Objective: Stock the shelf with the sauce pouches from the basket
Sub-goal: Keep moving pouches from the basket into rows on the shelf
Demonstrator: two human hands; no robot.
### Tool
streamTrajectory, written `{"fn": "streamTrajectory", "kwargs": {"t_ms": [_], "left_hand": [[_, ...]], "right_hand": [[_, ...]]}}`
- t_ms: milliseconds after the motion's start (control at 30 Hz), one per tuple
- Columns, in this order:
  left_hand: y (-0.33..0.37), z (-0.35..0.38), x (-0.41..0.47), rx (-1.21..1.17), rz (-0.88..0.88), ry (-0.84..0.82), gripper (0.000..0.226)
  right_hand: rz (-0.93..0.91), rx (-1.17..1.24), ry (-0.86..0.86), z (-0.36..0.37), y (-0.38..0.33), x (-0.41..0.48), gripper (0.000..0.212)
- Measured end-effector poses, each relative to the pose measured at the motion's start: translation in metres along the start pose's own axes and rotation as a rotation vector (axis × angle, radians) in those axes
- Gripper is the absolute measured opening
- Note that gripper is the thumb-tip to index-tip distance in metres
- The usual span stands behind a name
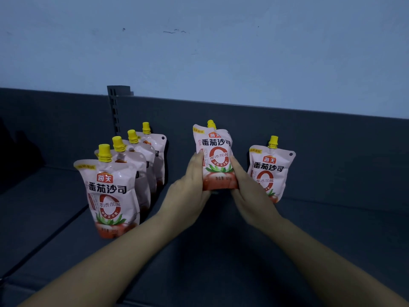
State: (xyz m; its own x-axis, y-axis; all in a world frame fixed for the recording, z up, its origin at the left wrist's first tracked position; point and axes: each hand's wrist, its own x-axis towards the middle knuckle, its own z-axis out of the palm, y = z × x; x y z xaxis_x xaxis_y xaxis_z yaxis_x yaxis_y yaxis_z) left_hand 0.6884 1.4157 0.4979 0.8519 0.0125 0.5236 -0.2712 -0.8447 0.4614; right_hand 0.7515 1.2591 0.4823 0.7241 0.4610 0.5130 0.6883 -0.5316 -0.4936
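Head | left hand (pixel 192 191) + right hand (pixel 247 191) clasp upright pouch (pixel 215 156) | arms outstretched

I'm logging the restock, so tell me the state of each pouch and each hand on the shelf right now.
Held pouch: upright, gripped on both sides, cap on.
Left hand: closed on the held pouch's left side.
Right hand: closed on its right side.
Row of four pouches: standing upright one behind another, caps on.
Single pouch: standing upright at the right, cap on, partly hidden by the right hand.
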Motion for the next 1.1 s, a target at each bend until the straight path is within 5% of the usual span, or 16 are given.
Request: {"fn": "streamTrajectory", "kwargs": {"t_ms": [267,600,867,1100], "left_hand": [[-0.008,-0.012,0.006,-0.040,0.007,-0.077,0.079],[-0.010,0.005,0.013,-0.231,0.082,-0.004,0.088],[-0.009,0.027,0.014,-0.288,0.048,0.198,0.075],[-0.013,0.017,0.016,-0.516,0.024,-0.177,0.110]], "right_hand": [[-0.087,-0.185,0.003,-0.016,-0.007,-0.002,0.060],[0.078,0.253,0.106,0.008,-0.016,-0.004,0.069],[0.160,0.149,0.357,0.009,-0.030,0.004,0.030],[0.209,0.411,0.233,0.015,-0.013,0.007,0.062]]}}
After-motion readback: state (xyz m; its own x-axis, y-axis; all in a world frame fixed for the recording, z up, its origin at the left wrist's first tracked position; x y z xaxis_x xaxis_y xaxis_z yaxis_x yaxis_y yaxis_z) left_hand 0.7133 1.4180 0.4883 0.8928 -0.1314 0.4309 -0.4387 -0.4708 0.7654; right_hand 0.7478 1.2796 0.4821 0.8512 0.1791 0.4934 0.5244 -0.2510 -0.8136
